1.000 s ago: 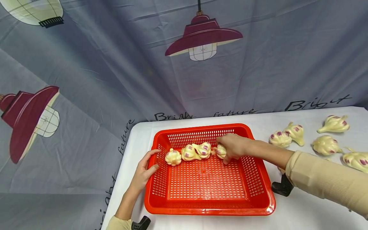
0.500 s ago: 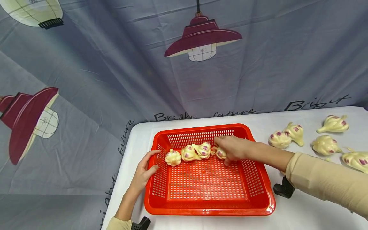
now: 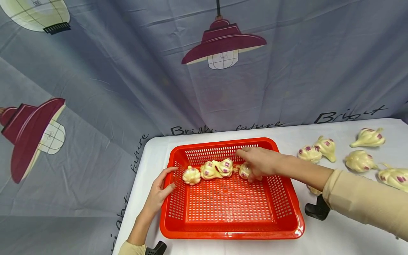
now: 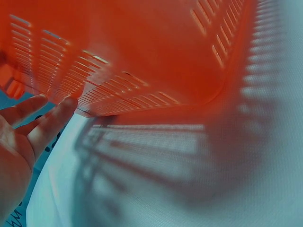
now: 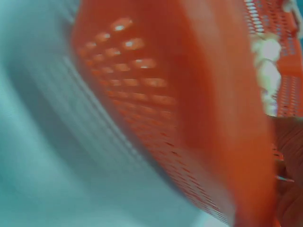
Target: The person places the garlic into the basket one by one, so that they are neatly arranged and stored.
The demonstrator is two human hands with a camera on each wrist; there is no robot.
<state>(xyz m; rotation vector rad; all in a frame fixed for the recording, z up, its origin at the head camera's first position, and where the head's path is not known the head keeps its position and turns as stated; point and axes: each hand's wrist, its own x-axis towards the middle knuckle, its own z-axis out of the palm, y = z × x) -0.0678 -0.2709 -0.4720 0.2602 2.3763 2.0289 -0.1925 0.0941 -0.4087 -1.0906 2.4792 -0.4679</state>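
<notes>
The head view is filled at the top by a grey backdrop (image 3: 127,71) printed with maroon lamps and the words "Bright future". Below it, a table (image 3: 334,233) covered in white cloth is seen.

On the left half of the table a red perforated basket (image 3: 229,233) is placed. Its outer left wall is touched by the left hand (image 3: 159,191): the fingers are held straight and slightly spread against the rim and wall, with nothing gripped. This is confirmed in the left wrist view, where the left hand (image 4: 23,137) is shown flat beside the basket wall (image 4: 142,56).

The right hand (image 3: 259,161) is reached over the basket's right wall. Its fingers are bent down over a garlic bulb (image 3: 244,171) lying on the basket floor near the far wall. Whether the bulb is pinched or only touched cannot be told, since the fingertips are partly hidden. The right wrist view is blurred; only the basket wall (image 5: 189,118) and pale bulbs (image 5: 267,66) inside it can be made out.

To the left of that bulb, three more garlic bulbs (image 3: 210,170) are lined up in a row on the basket floor, each touching the next.

On the cloth to the right of the basket, well apart from it, loose garlic bulbs (image 3: 361,161) are scattered. A small black clamp (image 3: 317,209) is seen just beside the basket's near right corner.
</notes>
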